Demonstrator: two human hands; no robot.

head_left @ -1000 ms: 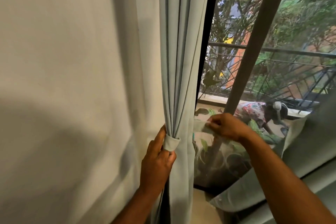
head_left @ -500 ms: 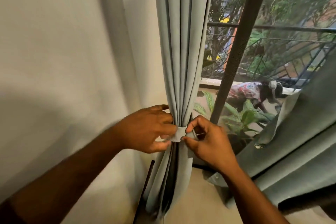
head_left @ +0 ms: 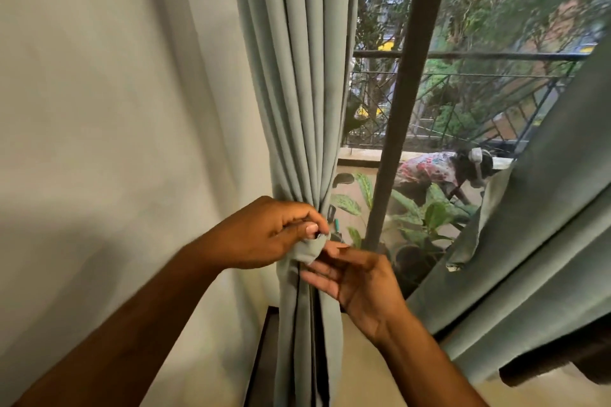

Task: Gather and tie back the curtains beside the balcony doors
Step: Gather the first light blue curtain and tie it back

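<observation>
I see my left hand (head_left: 264, 233) reach in from the lower left, knuckles up, fingers curled and pinching the tie-back (head_left: 305, 249) where it wraps the gathered curtain (head_left: 297, 76) at its narrowest point. My right hand (head_left: 357, 277) comes up from the lower right, palm turned toward me, fingers straight and relaxed, their tips touching the tie-back's right end and gripping nothing. The curtain hangs bunched between wall (head_left: 115, 109) and door frame (head_left: 410, 76), directly between both hands.
</observation>
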